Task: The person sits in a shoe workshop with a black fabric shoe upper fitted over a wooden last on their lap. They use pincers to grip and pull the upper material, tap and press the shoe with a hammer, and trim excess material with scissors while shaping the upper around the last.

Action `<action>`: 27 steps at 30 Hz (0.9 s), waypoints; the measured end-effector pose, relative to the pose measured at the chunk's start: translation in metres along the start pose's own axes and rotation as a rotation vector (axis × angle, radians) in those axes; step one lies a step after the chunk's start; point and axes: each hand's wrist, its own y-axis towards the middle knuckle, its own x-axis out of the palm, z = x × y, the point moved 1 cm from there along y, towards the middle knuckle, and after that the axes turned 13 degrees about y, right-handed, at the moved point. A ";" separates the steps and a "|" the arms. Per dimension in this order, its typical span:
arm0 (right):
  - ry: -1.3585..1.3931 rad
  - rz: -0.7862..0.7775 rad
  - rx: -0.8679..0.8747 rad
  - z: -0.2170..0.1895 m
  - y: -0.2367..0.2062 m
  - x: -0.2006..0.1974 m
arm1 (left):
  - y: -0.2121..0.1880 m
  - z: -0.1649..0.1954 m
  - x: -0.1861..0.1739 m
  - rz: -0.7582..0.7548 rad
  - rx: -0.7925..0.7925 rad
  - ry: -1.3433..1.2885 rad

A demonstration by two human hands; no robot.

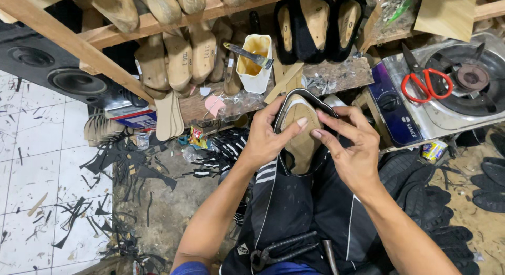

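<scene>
A shoe on a wooden last [301, 132], sole side up with a tan insole and black upper folded over its edge, rests on my lap. My left hand [268, 135] grips its left side, thumb pressing on the insole near the toe. My right hand [351, 143] holds the right side, fingers pressing the black upper onto the insole edge. Black pincers [279, 248] and a hammer handle [330, 256] lie on my lap below.
A white glue cup with a brush [253, 62] stands on a wooden bench. Wooden lasts [179, 57] fill the rack. Red-handled scissors [423, 80] lie on a gas stove [463, 104] at right. Black scraps [121, 170] litter the floor; black soles [447, 222] are stacked at right.
</scene>
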 end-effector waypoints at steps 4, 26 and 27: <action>-0.062 0.007 -0.052 -0.001 -0.001 -0.001 | 0.003 -0.001 0.004 -0.006 0.035 0.033; -0.034 -0.008 -0.056 -0.016 0.001 -0.005 | 0.000 0.003 0.008 0.008 0.037 -0.012; -0.036 -0.007 -0.047 -0.019 0.001 -0.004 | 0.000 0.002 0.008 0.015 0.040 -0.001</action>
